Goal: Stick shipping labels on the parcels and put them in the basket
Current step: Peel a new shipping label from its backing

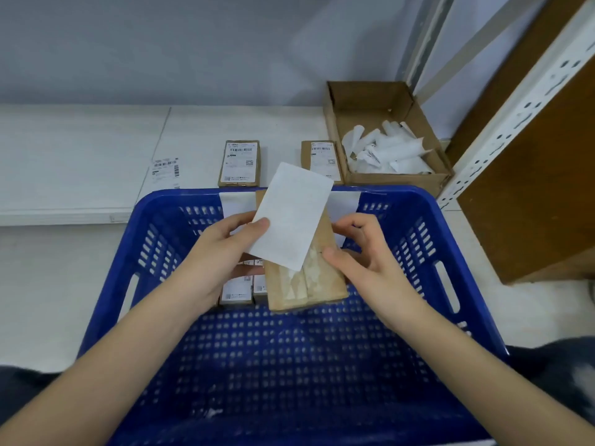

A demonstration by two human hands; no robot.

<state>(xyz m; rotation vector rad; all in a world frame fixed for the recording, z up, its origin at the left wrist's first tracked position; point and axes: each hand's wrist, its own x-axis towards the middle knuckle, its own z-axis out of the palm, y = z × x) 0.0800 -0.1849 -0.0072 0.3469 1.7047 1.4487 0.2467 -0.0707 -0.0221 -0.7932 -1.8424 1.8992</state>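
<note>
Over the blue basket [428, 239] our left hand [222, 249] pinches a blank label [291, 217]; our right hand [360, 252] grips the brown parcel [306, 284] beneath.

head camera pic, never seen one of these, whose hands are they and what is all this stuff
The camera sits on a person's head, looking down at their own bare hands. The left hand pinches a blank white sheet, probably a label or its backing. The right hand has its grip on a brown parcel above a blue basket, where labelled parcels already lie. On the white surface beyond are two labelled parcels, a loose label, and a cardboard box of crumpled white paper.
</note>
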